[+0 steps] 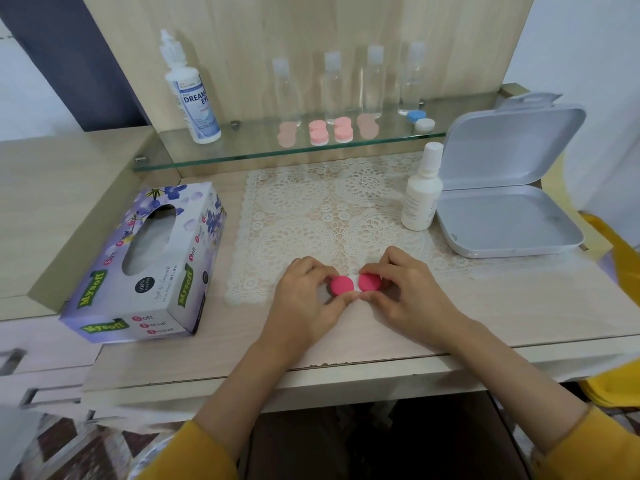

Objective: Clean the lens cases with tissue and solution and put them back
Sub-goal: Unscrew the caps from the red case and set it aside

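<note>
Pink lens case (343,285) sits at the near edge of the lace mat (311,202), mid-desk, w/ both hands on it. Left hand (304,292) curls fingers & thumb round the left cap. Right hand (398,289) pinches the right cap the same way. Prob. so each cap can be twisted off while the other hand steadies the base. Can't tell if either cap is loose yet, and fingers hide whether the case touches the mat.

Around: tissue box (149,261) near left, opening up, easy reach. Small white bottle (420,199) stands far right on the mat, cap on, just beside an open grey tin (512,220). Glass shelf (242,147) at the back carries a big solution bottle (192,95), clear bottles (372,81), more pink cases (330,131) & a blue/white case (420,120). Nothing btwn hands and tissues or bottle. Putting cases back means reaching in among the close-set bottles.
</note>
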The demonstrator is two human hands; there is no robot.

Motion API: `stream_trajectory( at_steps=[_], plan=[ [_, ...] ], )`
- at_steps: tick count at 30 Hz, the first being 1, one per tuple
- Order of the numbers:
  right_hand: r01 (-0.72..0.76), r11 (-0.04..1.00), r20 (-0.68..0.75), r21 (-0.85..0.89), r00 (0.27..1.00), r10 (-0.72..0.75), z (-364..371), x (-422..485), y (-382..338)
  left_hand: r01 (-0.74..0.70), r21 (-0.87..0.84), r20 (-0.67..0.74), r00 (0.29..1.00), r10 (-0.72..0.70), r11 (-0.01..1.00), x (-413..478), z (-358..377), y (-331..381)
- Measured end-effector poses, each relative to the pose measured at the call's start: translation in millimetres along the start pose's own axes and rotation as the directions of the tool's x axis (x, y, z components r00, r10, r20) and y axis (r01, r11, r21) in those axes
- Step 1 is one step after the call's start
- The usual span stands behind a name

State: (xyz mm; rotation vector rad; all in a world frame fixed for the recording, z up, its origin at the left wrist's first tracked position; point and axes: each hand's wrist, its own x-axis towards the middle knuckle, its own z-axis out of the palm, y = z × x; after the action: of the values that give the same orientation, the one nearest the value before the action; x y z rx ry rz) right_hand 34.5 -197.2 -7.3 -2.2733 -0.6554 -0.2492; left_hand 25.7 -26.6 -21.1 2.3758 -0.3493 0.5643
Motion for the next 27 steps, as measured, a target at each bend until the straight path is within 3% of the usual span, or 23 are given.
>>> stream_trajectory(
  at_steps=[4, 7, 12, 18, 22, 27],
  plan=[
    [-0.007, 1.000, -0.010, 0.009, 1.000, 0.007, 0.9, 0.9, 1.0, 0.093, -0.124, 0.081, 0.993, -0.083, 0.988, -0.5, -5.3, 2.1],
    [-0.016, 1.000, -0.012, 0.002, 1.000, 0.016, 1.2, 1.3, 1.7, 0.039, -0.225, 0.160, 0.987, -0.003, 0.974, -1.8, -8.5, 2.3],
    [-0.020, 1.000, -0.016, 0.014, 1.000, 0.020, 1.6, 1.8, 2.7, 0.082, -0.157, 0.041, 0.996, -0.076, 0.984, -3.1, -11.2, 0.2],
    [-0.020, 0.999, -0.017, 0.030, 1.000, 0.021, 0.8, 1.0, 2.9, -0.117, -0.135, 0.205, 0.968, 0.144, 0.984, 0.4, -14.6, -6.3],
    [-0.027, 0.999, -0.005, 0.034, 1.000, 0.027, 0.5, 1.3, 1.6, -0.097, -0.050, 0.271, 0.957, 0.107, 0.994, 4.5, -10.6, -4.7],
    [-0.043, 0.997, -0.023, 0.067, 0.999, 0.045, 0.0, 1.2, -0.3, -0.048, -0.007, 0.165, 0.985, 0.049, 0.999, 7.7, -7.8, -1.0]
  ],
)
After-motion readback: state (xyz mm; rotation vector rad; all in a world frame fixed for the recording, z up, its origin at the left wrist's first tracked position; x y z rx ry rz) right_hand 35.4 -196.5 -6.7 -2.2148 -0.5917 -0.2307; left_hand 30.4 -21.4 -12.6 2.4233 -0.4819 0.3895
